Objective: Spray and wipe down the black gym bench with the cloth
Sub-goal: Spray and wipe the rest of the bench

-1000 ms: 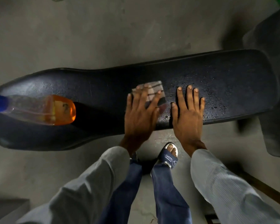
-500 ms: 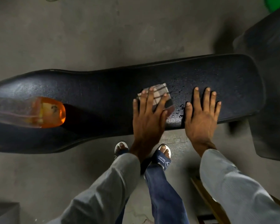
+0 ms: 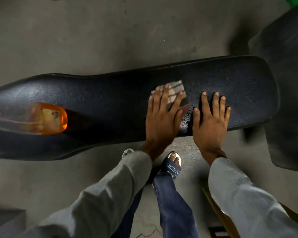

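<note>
Cloth unmoved | left hand flat on it | right hand flat on bench

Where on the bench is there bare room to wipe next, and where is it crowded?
Bare pad runs between the spray bottle and the left hand pressing the cloth, and from the right hand to the bench end. Crowded where both hands lie flat side by side.
</note>
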### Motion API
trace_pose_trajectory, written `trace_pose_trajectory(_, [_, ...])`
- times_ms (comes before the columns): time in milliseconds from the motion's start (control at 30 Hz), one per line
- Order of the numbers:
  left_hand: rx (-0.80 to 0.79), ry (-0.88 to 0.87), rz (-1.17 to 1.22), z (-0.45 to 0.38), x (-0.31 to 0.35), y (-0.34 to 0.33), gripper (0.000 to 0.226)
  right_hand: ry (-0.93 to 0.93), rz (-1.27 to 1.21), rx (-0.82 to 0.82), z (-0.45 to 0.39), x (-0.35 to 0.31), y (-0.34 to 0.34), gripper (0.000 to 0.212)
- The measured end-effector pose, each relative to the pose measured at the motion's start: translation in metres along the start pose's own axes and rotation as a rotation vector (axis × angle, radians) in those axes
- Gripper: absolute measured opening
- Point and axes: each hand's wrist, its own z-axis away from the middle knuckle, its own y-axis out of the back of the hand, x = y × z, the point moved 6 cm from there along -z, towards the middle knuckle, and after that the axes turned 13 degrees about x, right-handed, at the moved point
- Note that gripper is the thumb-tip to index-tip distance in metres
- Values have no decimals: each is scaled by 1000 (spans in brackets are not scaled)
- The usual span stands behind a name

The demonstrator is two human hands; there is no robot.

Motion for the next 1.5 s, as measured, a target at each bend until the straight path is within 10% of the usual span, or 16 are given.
trace_pose_trajectory(267, [63, 240, -70, -39, -28, 3, 56, -12, -15, 36, 1, -1, -1, 58])
trace_pose_trajectory(500, [-9, -30, -24, -31, 23, -8, 59, 14, -15, 0, -2, 1, 7, 59])
trace_pose_trajectory(800, [63, 159, -73, -59, -12, -3, 56, -76, 58, 15, -15, 61, 21, 67])
trace_pose_trajectory(1067, [-94, -202, 27, -27, 61, -26, 62, -96, 28, -6, -17, 62, 19, 67])
trace_pose_trajectory(1500, [48, -92, 29, -110, 63, -34, 55, -126, -15, 40, -17, 62, 13, 66])
